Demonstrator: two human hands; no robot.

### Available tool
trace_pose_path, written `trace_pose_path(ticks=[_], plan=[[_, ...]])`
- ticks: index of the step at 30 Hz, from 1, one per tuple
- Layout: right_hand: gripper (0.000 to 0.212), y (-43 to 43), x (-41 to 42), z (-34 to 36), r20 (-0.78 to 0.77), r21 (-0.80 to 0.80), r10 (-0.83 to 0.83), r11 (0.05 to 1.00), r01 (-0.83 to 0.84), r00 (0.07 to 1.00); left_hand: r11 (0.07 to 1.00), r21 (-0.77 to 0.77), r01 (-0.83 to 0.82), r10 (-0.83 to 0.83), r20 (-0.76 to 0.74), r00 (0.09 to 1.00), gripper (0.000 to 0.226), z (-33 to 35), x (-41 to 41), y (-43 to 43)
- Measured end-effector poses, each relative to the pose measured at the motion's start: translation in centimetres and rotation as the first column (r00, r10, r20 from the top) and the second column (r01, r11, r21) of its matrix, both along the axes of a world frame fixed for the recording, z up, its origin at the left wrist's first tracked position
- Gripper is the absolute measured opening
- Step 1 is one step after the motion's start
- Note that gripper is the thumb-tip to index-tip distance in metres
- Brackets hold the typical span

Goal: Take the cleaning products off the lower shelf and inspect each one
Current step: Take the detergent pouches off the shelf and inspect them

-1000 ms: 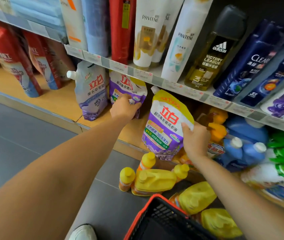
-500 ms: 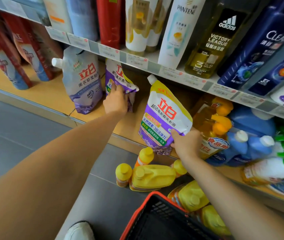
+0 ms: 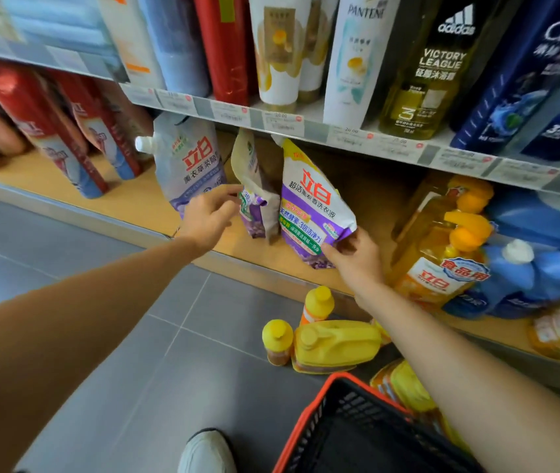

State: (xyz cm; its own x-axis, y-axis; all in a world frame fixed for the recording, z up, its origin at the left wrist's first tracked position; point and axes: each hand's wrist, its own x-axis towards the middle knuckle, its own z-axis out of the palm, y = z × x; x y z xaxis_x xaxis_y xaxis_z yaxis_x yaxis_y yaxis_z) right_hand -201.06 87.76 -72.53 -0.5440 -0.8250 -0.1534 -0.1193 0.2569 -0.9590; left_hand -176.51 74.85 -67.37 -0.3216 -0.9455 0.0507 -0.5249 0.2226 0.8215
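On the lower shelf [image 3: 128, 206], a white-capped pouch [image 3: 190, 165] is stood upright at the left. The left hand [image 3: 208, 216] is extended just in front of it, with the fingertips at the edge of a middle pouch [image 3: 260, 206] turned edge-on; whether that edge is pinched cannot be told. A purple detergent pouch [image 3: 309, 203], tilted at the shelf front, is pinched at its lower right corner by the right hand [image 3: 357, 261]. A yellow bottle [image 3: 439, 261] is stood further right.

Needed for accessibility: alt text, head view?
Right hand pinches the corner of a purple detergent pouch at a shop's lower shelf; left hand is at the edge of a second pouch. Yellow bottles and a red basket below.
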Motion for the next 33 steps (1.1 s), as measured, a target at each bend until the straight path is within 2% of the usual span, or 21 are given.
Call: trace_pose_path(ticks=[2, 4, 7, 9, 10, 13, 16, 19, 20, 22, 24, 25, 28, 31, 33], plan=[[0.048, 0.3, 0.7, -0.8, 0.031, -0.003, -0.028, 1.000, 0.028, 0.999, 0.999, -0.013, 0.044, -0.044, -0.008, 0.999, 0.061, 1.7, -0.4, 1.0], [0.042, 0.1, 1.4, -1.0, 0.029, -0.007, -0.060, 0.998, 0.060, 0.998, 0.996, -0.067, -0.053, 0.054, 0.010, 0.998, 0.062, 2.9, -1.5, 1.9], [0.034, -0.5, 2.7, -1.2, -0.008, 0.007, -0.143, 0.990, 0.143, 0.990, 0.946, -0.056, -0.321, 0.314, -0.103, 0.944, 0.026, 4.7, -3.4, 1.8], [0.033, -0.8, 3.8, -1.5, -0.040, 0.042, -0.203, 0.978, 0.204, 0.978, 0.929, 0.028, -0.370, 0.370, -0.141, 0.918, 0.009, 5.7, -4.0, 1.7], [0.034, -1.1, 4.2, -1.5, -0.036, 0.065, -0.228, 0.971, 0.230, 0.973, 0.926, 0.051, -0.374, 0.377, -0.150, 0.914, 0.011, 6.1, -4.0, 1.7], [0.036, -2.8, 4.4, -1.3, 0.088, 0.111, -0.299, 0.951, 0.288, 0.950, 0.935, 0.067, -0.348, 0.354, -0.218, 0.909, 0.017, 7.2, -3.3, 1.9], [0.025, -5.1, 3.9, -0.9, 0.222, 0.109, -0.317, 0.948, 0.300, 0.922, 0.932, 0.072, -0.355, 0.361, -0.245, 0.900, 0.014, 8.1, -1.6, 2.1], [0.024, -7.5, 3.6, -0.6, 0.382, 0.080, -0.209, 0.978, 0.193, 0.900, 0.943, 0.028, -0.333, 0.331, -0.221, 0.917, 0.012, 8.7, 0.2, 2.9], [0.029, -8.1, 3.4, -0.3, 0.448, 0.055, -0.141, 0.990, 0.130, 0.883, 0.945, 0.022, -0.327, 0.323, -0.229, 0.918, 0.012, 9.0, 0.5, 3.2], [0.055, -8.6, 2.9, 0.1, 0.523, 0.005, -0.004, 1.000, 0.001, 0.852, 0.941, 0.027, -0.336, 0.331, -0.260, 0.907, 0.013, 9.6, 0.4, 3.5], [0.083, -8.0, 2.5, 0.9, 0.475, 0.009, 0.055, 0.998, -0.067, 0.878, 0.933, 0.035, -0.357, 0.352, -0.287, 0.891, 0.014, 10.5, -0.2, 3.7], [0.088, -7.4, 2.4, 1.5, 0.416, 0.014, 0.077, 0.996, -0.091, 0.906, 0.928, 0.037, -0.370, 0.364, -0.293, 0.884, 0.014, 11.0, -0.5, 3.8], [0.075, -4.4, 3.0, 4.0, 0.232, -0.024, 0.214, 0.977, -0.214, 0.949, 0.934, 0.045, -0.355, 0.350, -0.318, 0.881, 0.016, 12.6, -1.1, 5.0], [0.057, -0.8, 4.4, 7.4, 0.186, -0.125, 0.415, 0.909, -0.397, 0.891, 0.949, 0.065, -0.308, 0.311, -0.342, 0.887, 0.020, 14.3, -0.7, 6.9], [0.061, 1.7, 5.6, 10.0, 0.119, -0.167, 0.535, 0.841, -0.515, 0.836, 0.955, 0.083, -0.283, 0.293, -0.376, 0.879, 0.019, 15.7, -0.5, 8.7]])
